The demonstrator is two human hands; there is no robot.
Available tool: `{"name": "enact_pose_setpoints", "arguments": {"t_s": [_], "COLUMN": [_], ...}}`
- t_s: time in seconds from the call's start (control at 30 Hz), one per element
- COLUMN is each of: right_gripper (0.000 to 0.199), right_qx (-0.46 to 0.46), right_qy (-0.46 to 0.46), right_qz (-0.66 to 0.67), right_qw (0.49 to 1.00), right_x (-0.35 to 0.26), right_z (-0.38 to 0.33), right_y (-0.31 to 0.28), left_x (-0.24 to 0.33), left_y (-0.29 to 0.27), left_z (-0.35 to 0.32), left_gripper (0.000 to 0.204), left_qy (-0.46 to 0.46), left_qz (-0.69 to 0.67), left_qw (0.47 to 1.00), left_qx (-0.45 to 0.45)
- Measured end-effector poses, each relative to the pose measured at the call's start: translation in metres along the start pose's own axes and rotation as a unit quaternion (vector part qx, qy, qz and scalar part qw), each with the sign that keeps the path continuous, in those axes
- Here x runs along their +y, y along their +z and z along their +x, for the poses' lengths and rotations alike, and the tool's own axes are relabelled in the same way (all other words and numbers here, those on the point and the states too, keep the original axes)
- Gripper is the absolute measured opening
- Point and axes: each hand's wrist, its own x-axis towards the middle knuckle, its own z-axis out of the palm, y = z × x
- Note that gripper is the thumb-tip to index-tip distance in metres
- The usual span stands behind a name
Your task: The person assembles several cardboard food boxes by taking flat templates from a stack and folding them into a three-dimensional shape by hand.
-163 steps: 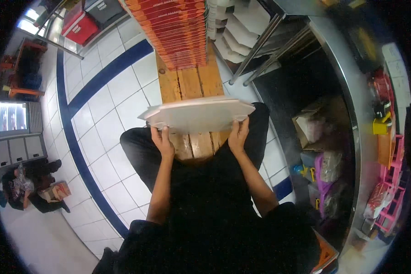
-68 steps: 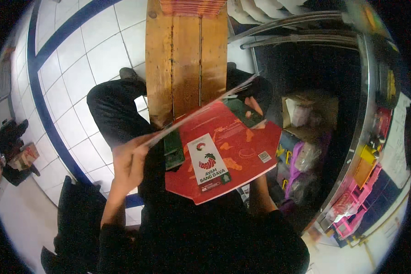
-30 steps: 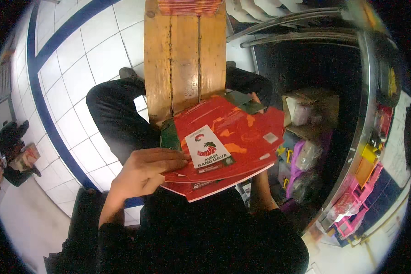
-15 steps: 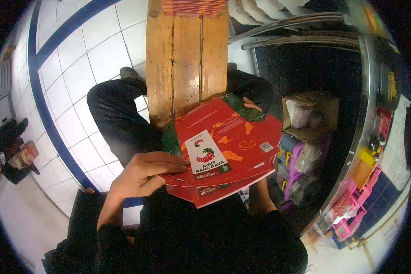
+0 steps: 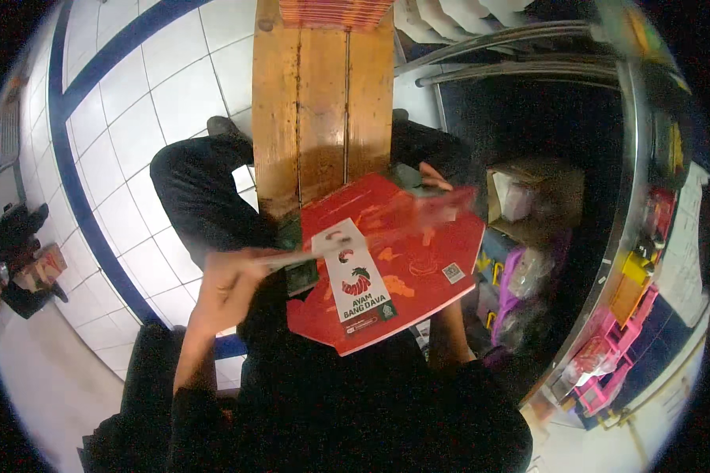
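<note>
- The person sits astride a long wooden bench [image 5: 322,102], with a flat red cardboard carton [image 5: 398,260] held over their lap at the near end of it.
- The left hand [image 5: 227,285] is closed in a pinch on the thin edge of a flap [image 5: 323,248], which it has lifted off the red face; the flap is blurred, so it is evidently in motion.
- The right hand [image 5: 434,175] is at the far corner of the carton; only a few fingers show past the cardboard. I take it to be steadying that corner, but I cannot tell how tightly it is closed.
- To do this fold well, I would say the far corner must stay pinned while the flap swings, or the whole sheet will twist.
- The crease should run along the scored line; pulling from one end only, as the left hand seems placed, risks a crooked fold or a tear at the corner.
- Resting the carton on the bare wood just ahead would give firmer backing than the lap does.
- A stack of red cartons [image 5: 335,12] lies at the far end of the bench, well apart from the work.
- On the person's right, a metal rack [image 5: 528,75] holds a cardboard box [image 5: 532,197] and bright plastic bags [image 5: 521,276] close by the right elbow, so wide swings on that side look unwise.
</note>
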Motion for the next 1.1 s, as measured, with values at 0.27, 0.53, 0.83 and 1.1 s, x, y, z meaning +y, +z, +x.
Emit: {"name": "enact_pose_setpoints", "arguments": {"t_s": [0.27, 0.53, 0.83, 1.1], "right_gripper": [0.025, 0.021, 0.032, 0.043], "right_qx": [-0.002, -0.007, -0.036, -0.093], "right_qy": [-0.052, -0.014, 0.031, 0.018], "right_qz": [0.024, 0.070, 0.076, -0.072], "right_qw": [0.998, 0.997, 0.996, 0.993], "right_x": [0.008, 0.016, 0.017, 0.040], "right_z": [0.026, 0.034, 0.029, 0.003], "right_y": [0.014, 0.018, 0.009, -0.024], "left_x": [-0.015, -0.007, 0.000, 0.020], "left_y": [-0.007, -0.013, -0.017, -0.027], "left_z": [0.052, 0.056, 0.047, 0.049], "left_gripper": [0.040, 0.032, 0.071, 0.066], "left_qy": [-0.064, 0.034, 0.020, 0.053], "left_qz": [-0.081, -0.045, -0.111, -0.101], "left_qw": [0.967, 0.978, 0.984, 0.987], "left_qx": [0.233, 0.202, 0.135, -0.115]}}
